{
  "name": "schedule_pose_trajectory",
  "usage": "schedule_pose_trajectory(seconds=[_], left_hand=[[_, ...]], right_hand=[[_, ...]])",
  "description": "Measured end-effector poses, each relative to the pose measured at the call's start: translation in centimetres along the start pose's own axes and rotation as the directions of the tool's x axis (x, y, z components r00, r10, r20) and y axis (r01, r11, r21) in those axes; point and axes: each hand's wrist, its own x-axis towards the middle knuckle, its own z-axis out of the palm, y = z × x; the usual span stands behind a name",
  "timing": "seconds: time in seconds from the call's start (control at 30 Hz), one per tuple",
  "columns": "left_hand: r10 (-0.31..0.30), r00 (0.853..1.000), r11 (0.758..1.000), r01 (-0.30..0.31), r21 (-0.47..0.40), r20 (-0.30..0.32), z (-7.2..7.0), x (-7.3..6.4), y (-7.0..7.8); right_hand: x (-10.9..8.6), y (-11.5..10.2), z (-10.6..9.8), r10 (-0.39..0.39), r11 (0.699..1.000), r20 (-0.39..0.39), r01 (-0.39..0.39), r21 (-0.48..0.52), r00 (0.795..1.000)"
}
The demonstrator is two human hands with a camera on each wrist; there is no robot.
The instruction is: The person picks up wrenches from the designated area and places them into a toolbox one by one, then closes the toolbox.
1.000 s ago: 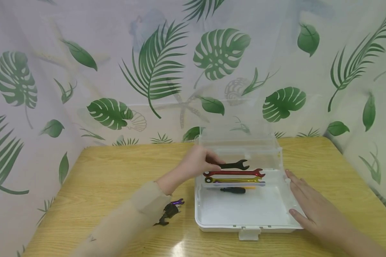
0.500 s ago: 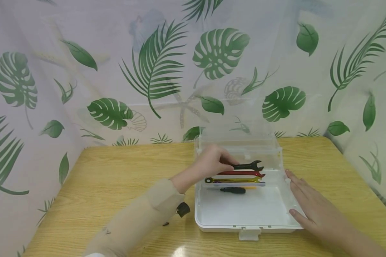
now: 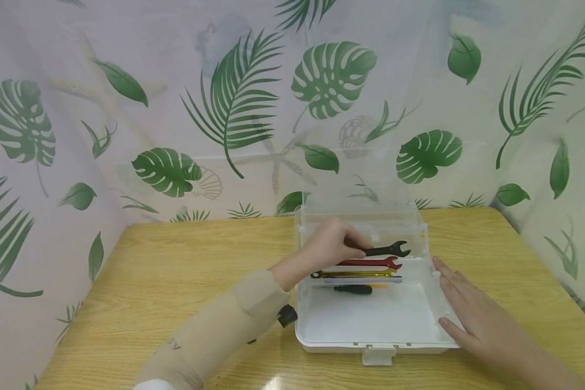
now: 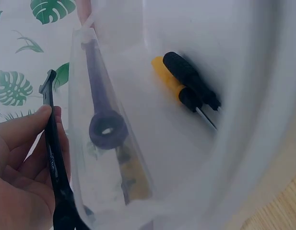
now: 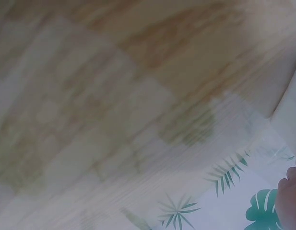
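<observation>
In the head view my left hand pinches a black open-ended wrench over the rear tray of a white toolbox. A red wrench and a gold wrench lie in that tray. The left wrist view shows the black wrench outside the clear tray wall, with a purple wrench visible through the plastic. On the box floor are a black-handled screwdriver and a yellow-handled one. My right hand rests with straight fingers against the box's right side.
The toolbox's clear lid stands raised at the back. A white latch juts from the front edge. Beside the left sleeve, a small dark tip shows on the wooden table. A leaf-patterned curtain hangs behind.
My left hand has moved to the right over the tray with the black wrench. Its sleeve now covers the purple and dark tools seen earlier on the table. The right hand has stayed put.
</observation>
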Motion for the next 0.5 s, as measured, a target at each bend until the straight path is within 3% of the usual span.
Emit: schedule_pose_trajectory(seconds=[0.23,0.5], left_hand=[[0.016,1.0,1.0,-0.016,-0.013,0.02,0.26,0.27,0.26],[-0.018,0.999,1.0,0.018,-0.02,0.027,0.36,0.45,-0.08]], right_hand=[[0.0,0.04,0.02,-0.003,1.0,0.004,0.003,-0.007,1.0],[-0.01,-0.04,0.0,-0.002,1.0,-0.011,0.002,0.013,1.0]])
